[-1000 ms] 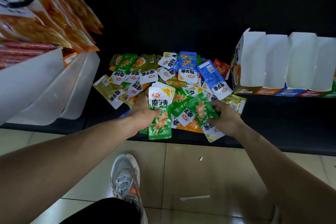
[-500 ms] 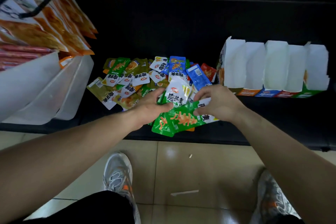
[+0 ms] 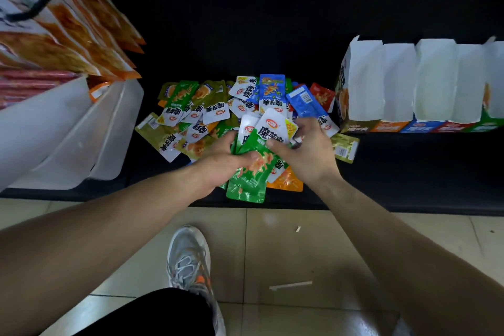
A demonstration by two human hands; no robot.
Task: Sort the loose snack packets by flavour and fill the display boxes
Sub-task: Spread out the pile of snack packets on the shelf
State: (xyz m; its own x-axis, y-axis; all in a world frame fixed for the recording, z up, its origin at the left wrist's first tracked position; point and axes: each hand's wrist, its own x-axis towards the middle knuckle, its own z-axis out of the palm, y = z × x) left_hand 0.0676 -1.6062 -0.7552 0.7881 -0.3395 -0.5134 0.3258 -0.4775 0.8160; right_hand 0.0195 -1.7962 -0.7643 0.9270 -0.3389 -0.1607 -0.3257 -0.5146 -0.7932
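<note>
Bags (image 3: 81, 36) printed in orange hang at the far left, above white plastic bins (image 3: 68, 131) that stand on the left end of a dark shelf (image 3: 409, 172). To the right of the bins, in the middle of the shelf, loose snack packets (image 3: 212, 106) lie in a jumbled heap of green, olive, blue, red and orange, many of them overlapping and turned different ways. At the near edge of that heap the left hand (image 3: 221, 164) holds a small stack of green packets (image 3: 251, 180), its fingers (image 3: 227, 139) curled round the stack's left side and its thumb pressed on the top packet. The stack's lower end hangs past the shelf's near edge. The right hand (image 3: 308, 155) meets it from the right, its fingers (image 3: 311, 128) curled over the far end of the same green packets and its thumb on the printed face. Just right of this hand an olive packet (image 3: 344, 147) lies alone. Farther right a row of display boxes (image 3: 409, 82) stands on the shelf, their white flaps raised and their coloured fronts side by side. Below, on the tiled floor (image 3: 354, 240), are a grey shoe (image 3: 191, 259) and a pale paper strip (image 3: 290, 285).
</note>
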